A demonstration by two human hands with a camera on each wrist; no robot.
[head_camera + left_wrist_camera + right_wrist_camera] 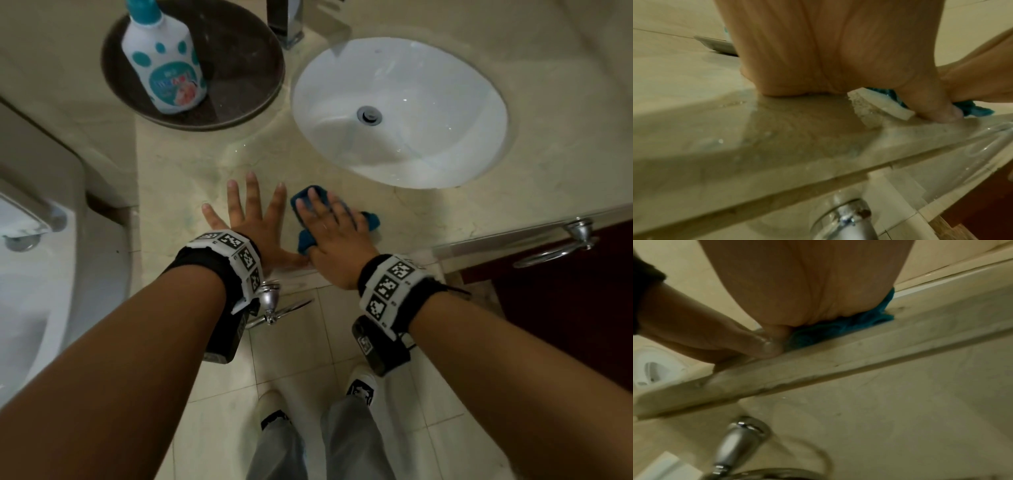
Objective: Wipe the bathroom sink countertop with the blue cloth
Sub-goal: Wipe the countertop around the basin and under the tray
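The blue cloth (371,219) lies bunched on the beige marble countertop (178,178), near its front edge and just in front of the basin. My right hand (328,219) lies flat on top of it, fingers straight and pressing down; in the right wrist view the cloth (840,328) bulges out from under the palm. My left hand (249,214) rests flat on the bare counter just left of the cloth, fingers spread, with its thumb (931,105) touching the cloth (980,111). A pale wedge-shaped piece (879,107) sits beside that thumb.
The white oval basin (400,113) is set into the counter behind the cloth, with the faucet base (286,24) at the back. A white and teal pump bottle (164,65) stands on a dark round tray (239,68). A toilet (30,267) is left; chrome towel rings (579,236) hang below the edge.
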